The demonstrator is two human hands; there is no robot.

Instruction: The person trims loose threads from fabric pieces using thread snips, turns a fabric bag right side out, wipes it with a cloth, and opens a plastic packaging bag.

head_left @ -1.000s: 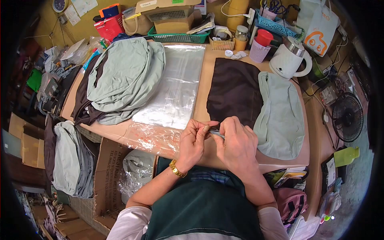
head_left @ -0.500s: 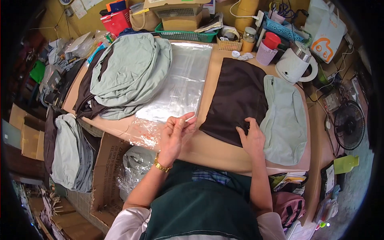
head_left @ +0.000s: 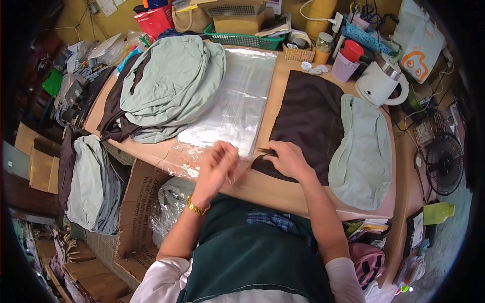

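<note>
My right hand (head_left: 288, 160) pinches the lower left corner of a flat dark brown cloth (head_left: 309, 118), and that corner is lifted a little. My left hand (head_left: 220, 164) is raised over the table's front edge, near the clear plastic bags (head_left: 235, 108); its fingers are curled and blurred, and whether they hold anything is hidden. A pale green folded cloth (head_left: 364, 151) lies against the brown one on its right. On the left of the table is a heap of pale green cloth (head_left: 169, 88) with dark brown cloth under it.
A white kettle (head_left: 379, 81), a pink cup and a green basket (head_left: 242, 41) line the table's back. A black fan (head_left: 444, 164) stands at the right. An open cardboard box (head_left: 136, 217) is below the front edge, left of me, beside hanging cloth (head_left: 88, 184).
My hands have parted from their earlier joined position. My right hand has moved onto the brown cloth's near corner and taken hold of it. The view has shifted slightly.
</note>
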